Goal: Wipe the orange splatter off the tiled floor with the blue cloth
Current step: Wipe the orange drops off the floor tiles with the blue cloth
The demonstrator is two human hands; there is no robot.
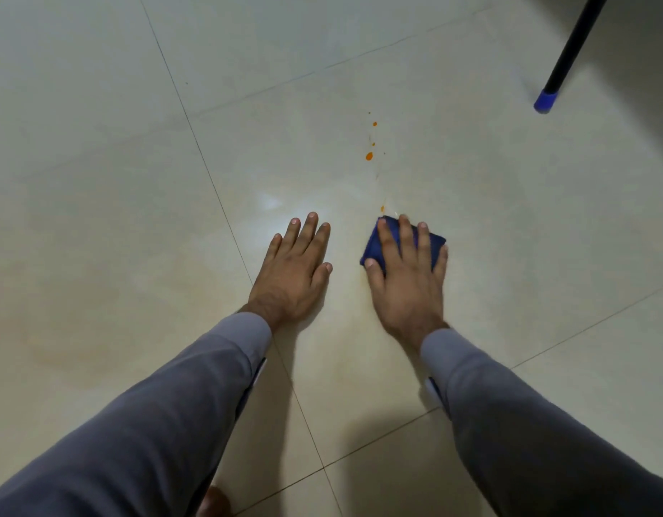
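Meanwhile one right hand presses one blue cloth near four orange drops.

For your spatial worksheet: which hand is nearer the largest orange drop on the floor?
Right. The right hand, pressing the blue cloth, lies almost straight below the largest orange drop; the left hand rests flat further left.

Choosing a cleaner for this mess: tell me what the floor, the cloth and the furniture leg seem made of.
Tiled floor: glazed ceramic or polished stone, judging by the glossy glare and thin grout lines.
Blue cloth: soft woven fabric, matte, folded under the right hand; exact fibre unclear.
Black leg: probably painted metal, slim and straight, with a blue cap, likely plastic or rubber.
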